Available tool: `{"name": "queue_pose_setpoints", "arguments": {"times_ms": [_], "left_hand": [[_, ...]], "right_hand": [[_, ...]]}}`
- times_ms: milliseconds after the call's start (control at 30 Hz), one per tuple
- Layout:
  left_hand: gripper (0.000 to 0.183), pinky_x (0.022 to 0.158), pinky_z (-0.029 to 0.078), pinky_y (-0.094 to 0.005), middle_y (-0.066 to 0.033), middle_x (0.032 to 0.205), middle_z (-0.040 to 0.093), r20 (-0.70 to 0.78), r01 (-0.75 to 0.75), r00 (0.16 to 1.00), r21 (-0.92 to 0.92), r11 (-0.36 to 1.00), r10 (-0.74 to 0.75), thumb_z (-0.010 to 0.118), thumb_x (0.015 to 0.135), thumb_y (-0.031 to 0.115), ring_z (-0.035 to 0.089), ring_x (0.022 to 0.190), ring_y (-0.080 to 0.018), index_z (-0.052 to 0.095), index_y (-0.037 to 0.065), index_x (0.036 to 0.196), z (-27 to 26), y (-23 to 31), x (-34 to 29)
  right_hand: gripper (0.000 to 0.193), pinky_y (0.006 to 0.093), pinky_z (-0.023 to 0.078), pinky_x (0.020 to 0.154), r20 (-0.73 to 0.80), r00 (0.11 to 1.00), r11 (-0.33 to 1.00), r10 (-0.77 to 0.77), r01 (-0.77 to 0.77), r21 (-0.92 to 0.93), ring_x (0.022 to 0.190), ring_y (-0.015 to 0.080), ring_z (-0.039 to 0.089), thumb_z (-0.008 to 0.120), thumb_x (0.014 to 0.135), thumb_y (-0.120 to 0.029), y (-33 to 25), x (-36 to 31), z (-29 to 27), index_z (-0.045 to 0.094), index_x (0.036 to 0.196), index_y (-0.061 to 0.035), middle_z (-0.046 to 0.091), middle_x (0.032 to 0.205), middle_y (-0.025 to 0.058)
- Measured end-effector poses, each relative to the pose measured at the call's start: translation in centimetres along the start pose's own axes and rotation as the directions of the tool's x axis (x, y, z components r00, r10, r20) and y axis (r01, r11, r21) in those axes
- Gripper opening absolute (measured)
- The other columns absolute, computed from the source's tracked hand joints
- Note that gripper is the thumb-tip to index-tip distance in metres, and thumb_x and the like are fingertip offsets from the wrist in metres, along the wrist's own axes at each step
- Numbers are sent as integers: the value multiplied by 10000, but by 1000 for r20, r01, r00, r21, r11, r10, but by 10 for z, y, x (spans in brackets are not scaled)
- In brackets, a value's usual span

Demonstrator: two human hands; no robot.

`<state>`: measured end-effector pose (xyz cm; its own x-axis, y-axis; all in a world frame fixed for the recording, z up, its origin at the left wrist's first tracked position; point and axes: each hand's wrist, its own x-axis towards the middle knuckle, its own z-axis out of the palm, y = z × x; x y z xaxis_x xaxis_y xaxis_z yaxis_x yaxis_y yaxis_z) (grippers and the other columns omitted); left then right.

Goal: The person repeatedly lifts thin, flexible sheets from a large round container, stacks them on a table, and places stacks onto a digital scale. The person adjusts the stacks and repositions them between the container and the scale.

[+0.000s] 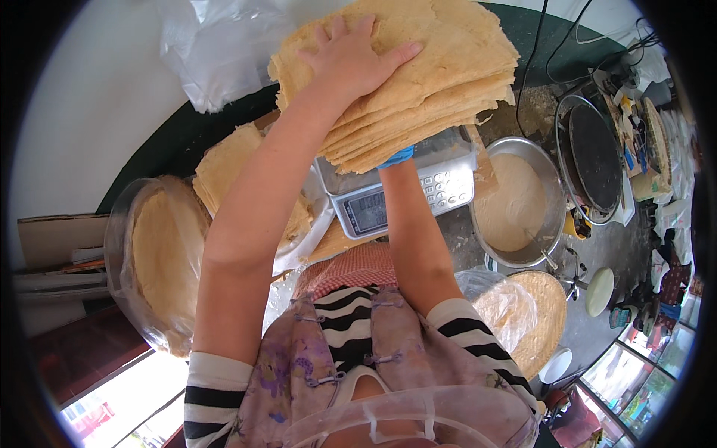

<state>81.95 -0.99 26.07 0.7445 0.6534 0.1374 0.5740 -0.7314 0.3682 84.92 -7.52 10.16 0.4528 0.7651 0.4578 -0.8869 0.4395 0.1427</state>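
Observation:
A thick stack of thin, tan flatbread sheets (441,67) is above a digital scale (403,200). My left hand (351,60) lies on top of the stack with its fingers spread flat. Below the near edge of the sheets, my right hand (397,157) reaches in, wearing something blue like a glove. Its fingers are hidden by the stack, and I cannot tell how they are bent. The scale's keypad and display face me between my forearms.
To the left, more folded sheets (228,164) lie near a plastic-wrapped round stack (160,261). A metal bowl of batter (515,201) stands at right, with a dark round griddle (595,157) beyond. Plastic bags (216,52) lie at the far left; cables (532,60) hang at far right.

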Motion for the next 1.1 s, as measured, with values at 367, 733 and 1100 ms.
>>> {"name": "queue_pose_setpoints", "arguments": {"times_ms": [367, 733, 1100], "left_hand": [[918, 1034, 105, -660, -153, 1488, 215, 163, 31, 985, 101, 994, -47, 490, 696, 772, 132, 1383, -369, 359, 202, 1404, 58, -11, 14], [920, 1045, 123, -652, -134, 1504, 195, 290, 70, 950, 151, 986, -112, 488, 680, 784, 156, 1383, -363, 341, 247, 1412, 75, -19, 27], [900, 1021, 162, -661, -194, 1462, 261, 218, 9, 976, 99, 995, -31, 551, 692, 717, 240, 1349, -383, 378, 181, 1394, 85, -19, 0]], "right_hand": [[734, 475, 192, 1118, -308, 941, 989, -139, 116, -92, 1377, 289, 191, 195, 904, -643, 8, -9, -36, 149, 1463, -170, 121, 1526, 76], [706, 473, 201, 1115, -413, 896, 985, -163, 123, -122, 1372, 289, 204, 195, 918, -618, 18, -17, -36, 159, 1461, -169, 131, 1524, 75], [494, 449, 302, 1058, -705, 655, 573, -270, -479, -665, 1287, 285, 349, 348, 954, -422, 24, -99, -6, 371, 1346, -122, 360, 1408, 87]]}}
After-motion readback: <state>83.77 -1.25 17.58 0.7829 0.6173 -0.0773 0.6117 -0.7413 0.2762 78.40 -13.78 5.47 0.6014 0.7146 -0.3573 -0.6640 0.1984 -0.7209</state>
